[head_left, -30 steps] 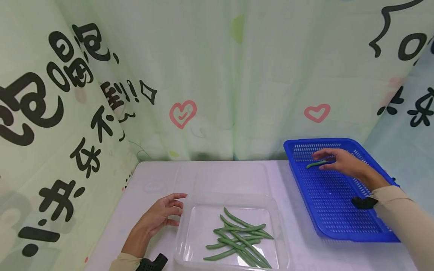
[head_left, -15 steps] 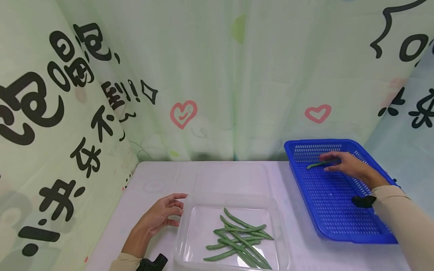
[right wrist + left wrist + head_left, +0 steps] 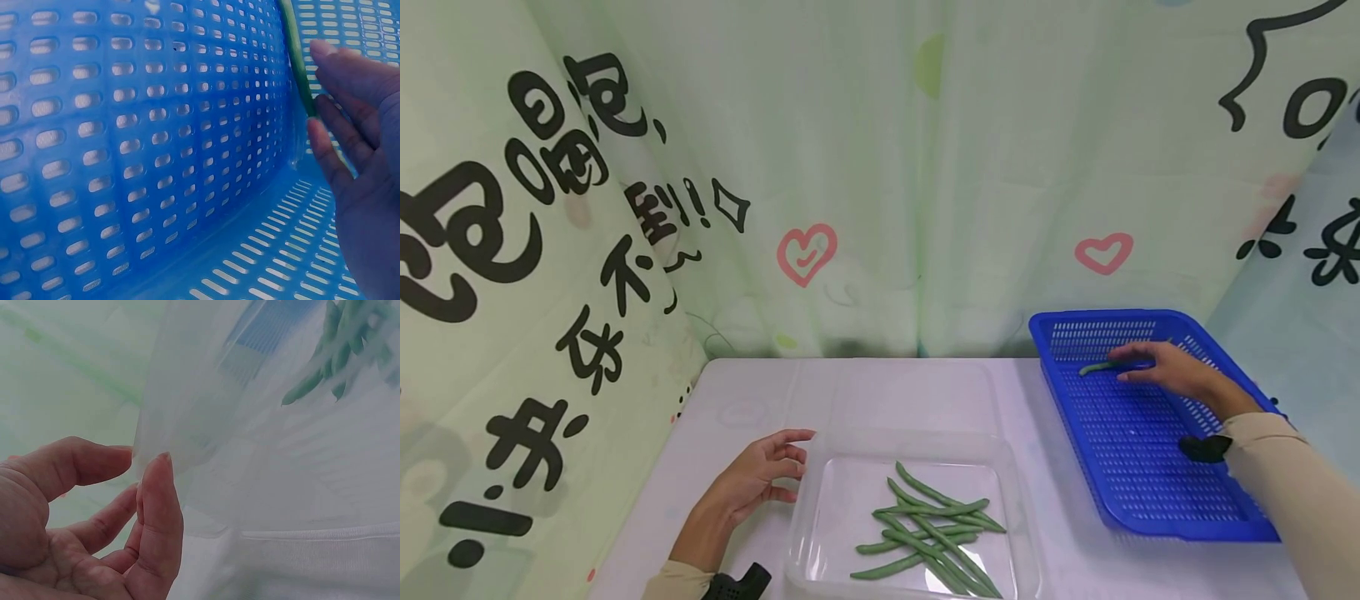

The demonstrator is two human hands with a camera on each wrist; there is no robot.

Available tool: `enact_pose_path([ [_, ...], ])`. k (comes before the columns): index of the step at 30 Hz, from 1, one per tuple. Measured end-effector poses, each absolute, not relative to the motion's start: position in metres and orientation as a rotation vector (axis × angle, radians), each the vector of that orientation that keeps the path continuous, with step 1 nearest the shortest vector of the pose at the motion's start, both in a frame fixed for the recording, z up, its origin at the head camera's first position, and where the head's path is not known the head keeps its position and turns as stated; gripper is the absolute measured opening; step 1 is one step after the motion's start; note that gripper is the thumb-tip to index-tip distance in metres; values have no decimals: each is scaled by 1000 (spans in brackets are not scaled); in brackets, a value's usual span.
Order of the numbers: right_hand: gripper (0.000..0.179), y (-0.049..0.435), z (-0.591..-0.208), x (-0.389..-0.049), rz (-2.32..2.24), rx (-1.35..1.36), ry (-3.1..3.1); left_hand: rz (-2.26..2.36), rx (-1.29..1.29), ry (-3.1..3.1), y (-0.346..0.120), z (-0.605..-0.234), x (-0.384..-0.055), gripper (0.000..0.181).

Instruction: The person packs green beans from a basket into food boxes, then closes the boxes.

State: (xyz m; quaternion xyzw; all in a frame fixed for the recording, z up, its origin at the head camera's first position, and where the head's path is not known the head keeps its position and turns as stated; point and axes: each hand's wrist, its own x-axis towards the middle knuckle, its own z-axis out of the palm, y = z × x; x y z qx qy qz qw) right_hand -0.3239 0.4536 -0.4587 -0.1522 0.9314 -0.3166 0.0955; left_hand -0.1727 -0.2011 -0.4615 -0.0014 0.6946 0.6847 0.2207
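My left hand is at the left side of a clear plastic box, its fingertips touching or very near the wall. The left wrist view shows the fingers loosely bent at that wall. Several green beans lie crossed in the box. My right hand is inside a blue perforated basket, near its far end. One green bean lies there, partly hidden by the hand in the head view. The right fingertips are close to its end, without a plain pinch on it.
The box and basket stand on a white-covered table, box at the middle front, basket at the right. A pale green curtain with printed writing and hearts hangs behind and to the left.
My right hand has shifted slightly right along the bean in the basket, while the bean's left tip stays nearly where it was. The left hand and the box have not moved.
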Motion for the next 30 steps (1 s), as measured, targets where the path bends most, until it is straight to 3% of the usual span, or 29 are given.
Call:
enact_pose_path([
  [14, 24, 451, -460, -328, -761, -505, 2816, 1886, -11, 1933, -201, -463, -173, 59],
  [30, 21, 434, -452, -326, -597, -785, 2880, 1874, -12, 1940, -200, -461, -173, 59],
])
